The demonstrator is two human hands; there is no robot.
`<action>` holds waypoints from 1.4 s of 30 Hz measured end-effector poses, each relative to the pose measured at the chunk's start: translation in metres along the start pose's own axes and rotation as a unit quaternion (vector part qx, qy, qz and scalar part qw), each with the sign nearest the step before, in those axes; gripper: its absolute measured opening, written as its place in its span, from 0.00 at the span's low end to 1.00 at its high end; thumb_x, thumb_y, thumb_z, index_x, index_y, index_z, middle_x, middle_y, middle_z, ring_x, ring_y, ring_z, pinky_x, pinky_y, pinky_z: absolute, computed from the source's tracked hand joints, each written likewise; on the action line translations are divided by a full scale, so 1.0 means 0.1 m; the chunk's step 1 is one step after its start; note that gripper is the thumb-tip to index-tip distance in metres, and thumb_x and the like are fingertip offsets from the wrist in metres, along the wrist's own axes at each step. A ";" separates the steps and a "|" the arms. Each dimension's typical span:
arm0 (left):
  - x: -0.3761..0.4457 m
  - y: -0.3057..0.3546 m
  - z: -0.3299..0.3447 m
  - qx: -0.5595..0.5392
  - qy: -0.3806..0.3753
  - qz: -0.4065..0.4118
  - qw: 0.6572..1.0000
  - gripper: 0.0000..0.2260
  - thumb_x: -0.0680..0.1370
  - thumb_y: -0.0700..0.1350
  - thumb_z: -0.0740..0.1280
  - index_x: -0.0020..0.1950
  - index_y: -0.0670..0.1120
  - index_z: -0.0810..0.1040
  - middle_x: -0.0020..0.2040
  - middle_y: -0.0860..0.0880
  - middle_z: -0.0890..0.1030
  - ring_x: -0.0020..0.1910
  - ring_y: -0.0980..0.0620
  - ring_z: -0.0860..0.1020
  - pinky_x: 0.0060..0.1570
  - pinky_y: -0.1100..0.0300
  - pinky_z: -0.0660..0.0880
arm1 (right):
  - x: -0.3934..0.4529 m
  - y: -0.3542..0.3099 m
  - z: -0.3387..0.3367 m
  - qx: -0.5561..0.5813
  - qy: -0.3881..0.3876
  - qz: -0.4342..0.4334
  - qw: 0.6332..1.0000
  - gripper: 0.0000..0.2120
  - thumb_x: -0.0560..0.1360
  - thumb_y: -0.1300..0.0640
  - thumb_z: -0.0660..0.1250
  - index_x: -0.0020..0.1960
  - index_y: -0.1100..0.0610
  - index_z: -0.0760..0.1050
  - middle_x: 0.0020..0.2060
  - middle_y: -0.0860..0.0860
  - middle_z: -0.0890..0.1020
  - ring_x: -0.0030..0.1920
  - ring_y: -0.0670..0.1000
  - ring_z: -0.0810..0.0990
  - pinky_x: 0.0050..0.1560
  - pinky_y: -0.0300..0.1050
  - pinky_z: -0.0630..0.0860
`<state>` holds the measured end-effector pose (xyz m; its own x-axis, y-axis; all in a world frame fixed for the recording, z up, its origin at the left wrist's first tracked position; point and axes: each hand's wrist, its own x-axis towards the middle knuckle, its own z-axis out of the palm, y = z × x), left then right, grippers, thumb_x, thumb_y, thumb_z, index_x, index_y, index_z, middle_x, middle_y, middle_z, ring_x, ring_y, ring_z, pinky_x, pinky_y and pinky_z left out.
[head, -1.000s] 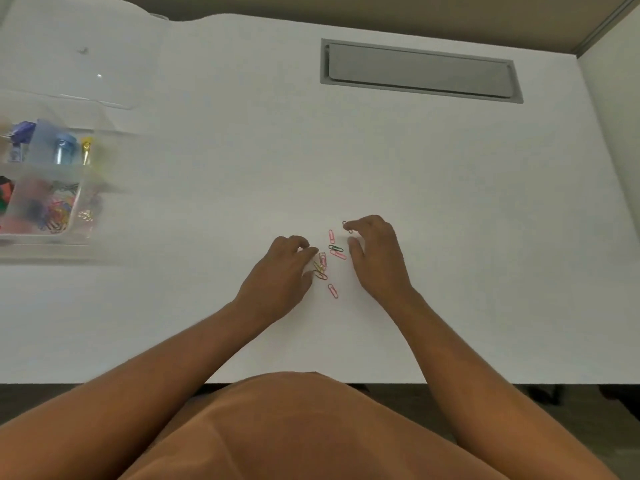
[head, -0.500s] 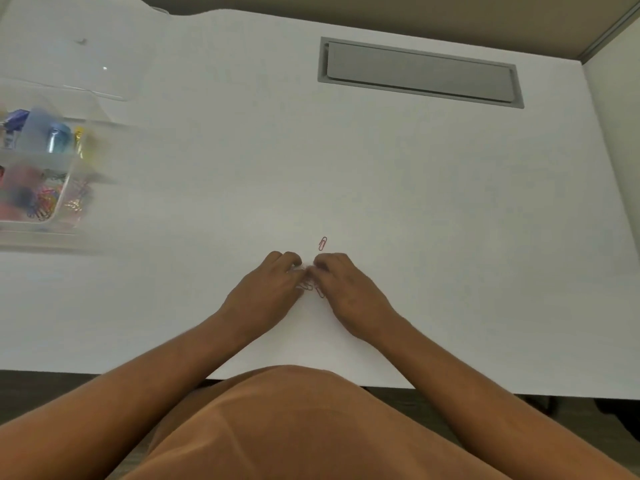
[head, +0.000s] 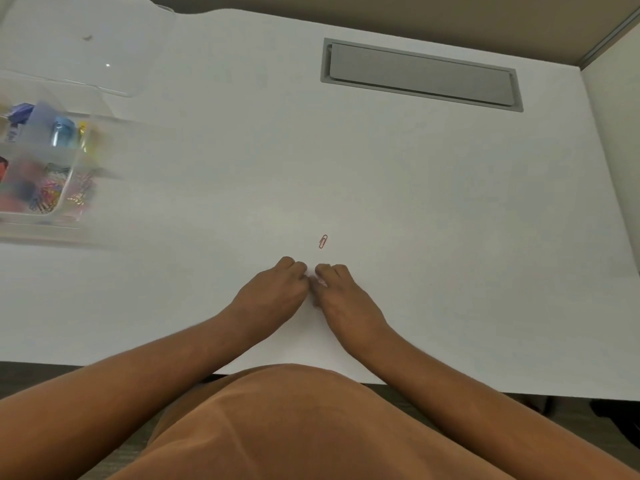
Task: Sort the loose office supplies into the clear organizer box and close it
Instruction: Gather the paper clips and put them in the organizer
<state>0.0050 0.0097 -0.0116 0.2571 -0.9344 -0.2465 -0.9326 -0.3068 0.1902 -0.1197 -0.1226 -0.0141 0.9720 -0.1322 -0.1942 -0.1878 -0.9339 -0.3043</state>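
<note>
My left hand (head: pixel 270 293) and my right hand (head: pixel 347 300) rest knuckle to knuckle on the white desk (head: pixel 450 220) near its front edge. Their fingers are curled in over a small heap of coloured paper clips. Only a pink bit of that heap (head: pixel 322 282) shows between the fingertips. One red paper clip (head: pixel 323 241) lies loose just beyond the fingers. The clear organizer box (head: pixel 38 231) stands open at the far left. Its compartments hold binder clips, paper clips and other small supplies, all blurred.
The box's clear lid (head: pixel 69 46) lies open behind it at the back left. A grey cable hatch (head: pixel 420 76) is set into the desk at the back. A partition wall (head: pixel 616 133) borders the desk on the right.
My hands have swept together toward the front edge, gathering the scattered paper clips under the fingers. One red clip stayed behind. In the last half second little has moved.
</note>
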 end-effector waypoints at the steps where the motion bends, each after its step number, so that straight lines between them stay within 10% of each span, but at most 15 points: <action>1: 0.00 0.01 -0.02 0.006 -0.011 0.003 1.000 0.12 0.83 0.34 0.61 0.63 0.41 0.79 0.61 0.44 0.77 0.62 0.45 0.74 0.49 0.52 0.80 | -0.01 -0.02 0.00 -0.009 0.007 -0.008 1.000 0.14 0.80 0.66 0.64 0.65 0.60 0.75 0.63 0.54 0.75 0.62 0.54 0.73 0.42 0.40 0.66; 13: 0.25 -0.08 -0.15 -0.098 -0.012 -0.102 0.990 0.05 0.76 0.35 0.66 0.45 0.42 0.81 0.44 0.45 0.79 0.43 0.46 0.74 0.41 0.51 0.73 | 0.34 0.11 -0.09 0.015 0.001 -0.039 0.999 0.07 0.73 0.69 0.67 0.43 0.59 0.81 0.36 0.54 0.79 0.38 0.54 0.72 0.34 0.48 0.66; 18: 0.22 -0.25 -0.18 -0.317 0.065 -0.201 0.925 0.05 0.71 0.37 0.74 0.43 0.46 0.86 0.38 0.55 0.83 0.41 0.51 0.82 0.43 0.58 0.78 | 0.38 0.16 -0.18 0.269 0.061 0.144 0.950 0.08 0.70 0.63 0.72 0.43 0.52 0.86 0.39 0.46 0.86 0.40 0.46 0.83 0.43 0.38 0.79; 21: 0.13 -0.37 -0.14 -0.498 0.091 -0.266 0.820 0.06 0.70 0.37 0.77 0.40 0.48 0.88 0.37 0.53 0.87 0.39 0.55 0.85 0.42 0.66 0.81 | 0.35 0.18 -0.22 0.499 0.111 0.273 0.815 0.08 0.69 0.65 0.75 0.42 0.53 0.87 0.38 0.47 0.88 0.38 0.45 0.86 0.40 0.33 0.78; 25: -0.01 -0.45 -0.15 -0.776 0.100 -0.282 0.555 0.09 0.73 0.31 0.77 0.38 0.43 0.88 0.43 0.47 0.88 0.42 0.50 0.87 0.48 0.60 0.83 | 0.36 0.11 -0.27 0.773 0.090 0.312 0.545 0.08 0.72 0.72 0.74 0.51 0.67 0.83 0.44 0.58 0.86 0.46 0.54 0.86 0.50 0.41 0.83; 31: -0.29 -0.61 -0.27 -0.849 0.132 -0.290 0.421 0.04 0.71 0.32 0.78 0.42 0.40 0.88 0.45 0.45 0.88 0.44 0.50 0.87 0.48 0.62 0.83 | 0.61 -0.24 -0.28 0.835 0.048 0.299 0.459 0.08 0.75 0.72 0.72 0.53 0.65 0.83 0.45 0.58 0.86 0.47 0.54 0.87 0.49 0.40 0.83; 35: -0.64 -1.00 -0.47 -0.838 0.187 -0.298 0.417 0.04 0.72 0.33 0.78 0.44 0.41 0.89 0.46 0.45 0.88 0.43 0.49 0.86 0.48 0.61 0.83 | 1.02 -0.71 -0.31 0.836 0.004 0.265 0.481 0.09 0.74 0.71 0.73 0.53 0.66 0.83 0.47 0.59 0.86 0.49 0.55 0.87 0.50 0.40 0.82; 42: -1.37 -2.12 -0.86 -0.694 0.317 -0.344 0.548 0.05 0.74 0.36 0.78 0.43 0.46 0.89 0.45 0.46 0.89 0.46 0.48 0.88 0.47 0.59 0.84 | 2.04 -1.90 -0.44 0.785 -0.051 0.188 0.588 0.09 0.74 0.70 0.74 0.54 0.69 0.83 0.46 0.60 0.87 0.49 0.57 0.87 0.53 0.42 0.83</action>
<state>0.1888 0.1874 0.0635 0.8736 -0.2518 -0.4165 0.4162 -0.0568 0.9075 0.1207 0.0136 0.0448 0.8223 -0.1357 -0.5527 -0.3622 0.6243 -0.6922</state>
